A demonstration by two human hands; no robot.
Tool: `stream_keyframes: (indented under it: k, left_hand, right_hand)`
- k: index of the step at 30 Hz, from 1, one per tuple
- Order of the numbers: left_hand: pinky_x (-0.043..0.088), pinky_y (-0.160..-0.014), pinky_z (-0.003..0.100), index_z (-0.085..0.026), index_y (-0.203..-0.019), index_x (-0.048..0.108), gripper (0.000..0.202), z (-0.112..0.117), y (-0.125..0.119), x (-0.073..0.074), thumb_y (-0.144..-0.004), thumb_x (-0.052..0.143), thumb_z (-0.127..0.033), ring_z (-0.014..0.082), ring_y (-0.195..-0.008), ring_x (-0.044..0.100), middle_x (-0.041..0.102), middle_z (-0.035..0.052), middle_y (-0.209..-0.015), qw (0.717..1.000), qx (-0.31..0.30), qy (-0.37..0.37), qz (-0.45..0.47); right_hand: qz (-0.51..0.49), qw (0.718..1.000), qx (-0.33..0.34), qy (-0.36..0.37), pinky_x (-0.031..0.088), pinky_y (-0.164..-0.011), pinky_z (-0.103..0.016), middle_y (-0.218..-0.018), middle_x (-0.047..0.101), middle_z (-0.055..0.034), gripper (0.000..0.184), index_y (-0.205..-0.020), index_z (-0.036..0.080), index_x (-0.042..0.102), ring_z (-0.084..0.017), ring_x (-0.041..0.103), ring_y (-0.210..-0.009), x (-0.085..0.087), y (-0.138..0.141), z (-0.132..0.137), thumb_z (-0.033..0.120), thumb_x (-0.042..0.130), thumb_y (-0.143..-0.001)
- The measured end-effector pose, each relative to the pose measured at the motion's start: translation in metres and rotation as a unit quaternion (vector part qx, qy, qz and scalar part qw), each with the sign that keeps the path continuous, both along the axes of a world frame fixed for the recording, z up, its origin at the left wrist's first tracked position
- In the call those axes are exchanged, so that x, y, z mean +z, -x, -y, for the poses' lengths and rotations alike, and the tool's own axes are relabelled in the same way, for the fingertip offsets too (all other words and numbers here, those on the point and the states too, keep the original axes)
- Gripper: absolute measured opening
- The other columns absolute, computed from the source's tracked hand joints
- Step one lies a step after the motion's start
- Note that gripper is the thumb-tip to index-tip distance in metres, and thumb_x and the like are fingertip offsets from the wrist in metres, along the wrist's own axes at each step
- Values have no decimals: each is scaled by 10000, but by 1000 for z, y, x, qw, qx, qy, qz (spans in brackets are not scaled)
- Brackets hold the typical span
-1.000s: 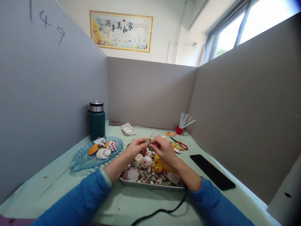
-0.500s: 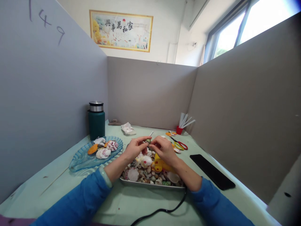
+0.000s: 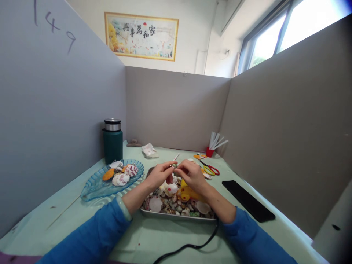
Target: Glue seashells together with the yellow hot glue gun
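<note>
Above the metal tray of seashells, my left hand and my right hand meet at the fingertips. A small greenish shell is pinched in the left fingers, mostly covered by them. Close beside it, the right thumb and forefinger are pressed together; a short thin pale line shows at the fingertips, too small to name. Under the hands lie a white shell with a red spot and a yellow glue gun, partly hidden by my right wrist.
A blue glass dish with scallop shells and a green flask stand on the left. On the right are scissors, a red cup of white sticks and a black phone. A black cord runs forward of the tray.
The fingertips have shifted slightly around the small shell, which is more covered now, and a thin pale line shows between them. My left hand has lowered a little.
</note>
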State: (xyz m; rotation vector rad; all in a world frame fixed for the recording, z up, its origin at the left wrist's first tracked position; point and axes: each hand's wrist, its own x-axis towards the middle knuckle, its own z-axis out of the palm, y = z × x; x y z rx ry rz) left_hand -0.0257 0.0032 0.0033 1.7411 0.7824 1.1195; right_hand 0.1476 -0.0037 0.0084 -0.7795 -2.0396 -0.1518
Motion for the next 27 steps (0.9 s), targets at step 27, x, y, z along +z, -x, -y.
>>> stream_keyframes:
  k: [27]
  left_hand:
    - [367,-426,194,-97,-970,539,390,0,-2,1,-730,625,-393,78,-446,492,559,-15,-597,999,7,-3,41]
  right_hand:
    - [-28,999,-12,36,361,-581,-236,-706,538,-5,114,-856,176,553,-108,464,-595,2,2,3,287,530,-843]
